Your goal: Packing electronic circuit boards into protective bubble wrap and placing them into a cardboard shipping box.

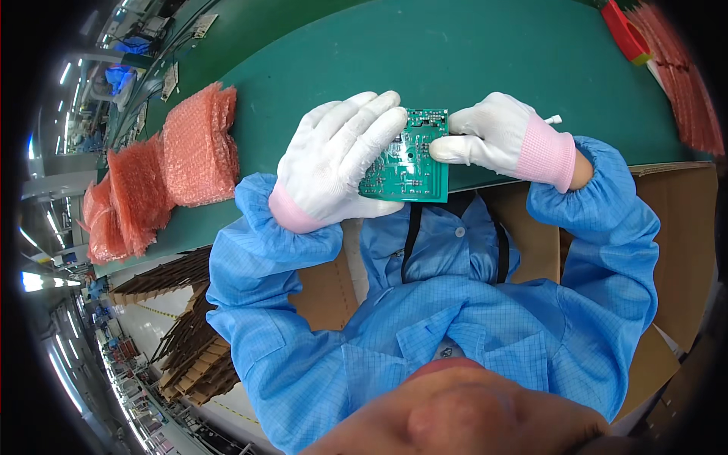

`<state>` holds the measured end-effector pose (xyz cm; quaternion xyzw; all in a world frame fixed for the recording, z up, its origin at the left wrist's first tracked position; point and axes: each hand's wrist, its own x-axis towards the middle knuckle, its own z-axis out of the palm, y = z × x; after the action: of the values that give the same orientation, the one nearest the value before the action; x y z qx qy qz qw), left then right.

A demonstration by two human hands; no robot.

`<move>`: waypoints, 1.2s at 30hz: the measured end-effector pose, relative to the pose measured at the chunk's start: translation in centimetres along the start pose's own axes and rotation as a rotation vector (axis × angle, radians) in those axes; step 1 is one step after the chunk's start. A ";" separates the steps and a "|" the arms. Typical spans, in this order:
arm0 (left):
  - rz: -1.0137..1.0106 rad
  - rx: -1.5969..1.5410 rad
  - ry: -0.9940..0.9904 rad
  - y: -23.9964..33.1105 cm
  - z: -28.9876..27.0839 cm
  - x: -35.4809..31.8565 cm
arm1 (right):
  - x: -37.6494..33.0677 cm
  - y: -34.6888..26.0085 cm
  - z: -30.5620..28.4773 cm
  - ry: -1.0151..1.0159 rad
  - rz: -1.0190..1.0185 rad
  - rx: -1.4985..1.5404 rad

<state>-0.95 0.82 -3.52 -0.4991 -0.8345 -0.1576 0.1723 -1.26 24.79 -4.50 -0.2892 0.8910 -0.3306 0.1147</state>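
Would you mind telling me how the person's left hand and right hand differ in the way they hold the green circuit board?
The left hand lies spread across the green circuit board, its fingers covering much of one side; the right hand touches only the board's opposite edge with its fingertips. The right hand also has a small white stick-like thing poking out behind it, while the left hand holds only the board. Both wear white gloves with pink cuffs and blue sleeves.

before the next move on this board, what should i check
1. Left hand grips the green circuit board: ok.
2. Right hand pinches the board's right edge: ok.
3. Both hands gloved: ok.
4. Board off the green table: cannot tell.
5. Pink bubble-wrap bags lie apart from the hands, at the person's left: ok.
6. What the white tip behind the right hand is: cannot tell.
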 end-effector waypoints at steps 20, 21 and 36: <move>-0.794 -2.126 -0.251 -2.2 4.4 -2.4 | -1.2 -0.5 -1.0 0.002 -0.022 0.395; -0.505 -2.554 -0.458 -1.9 6.1 -2.5 | -1.0 -0.7 -0.8 -0.007 -0.005 0.422; -0.835 -1.863 -0.311 -2.3 2.4 -2.8 | 1.1 0.1 1.6 0.305 -0.121 -0.238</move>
<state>-2.08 -1.36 -7.11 -0.1201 -0.5011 -0.7226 -0.4608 -1.59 23.39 -5.78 -0.3005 0.9118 -0.2691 -0.0766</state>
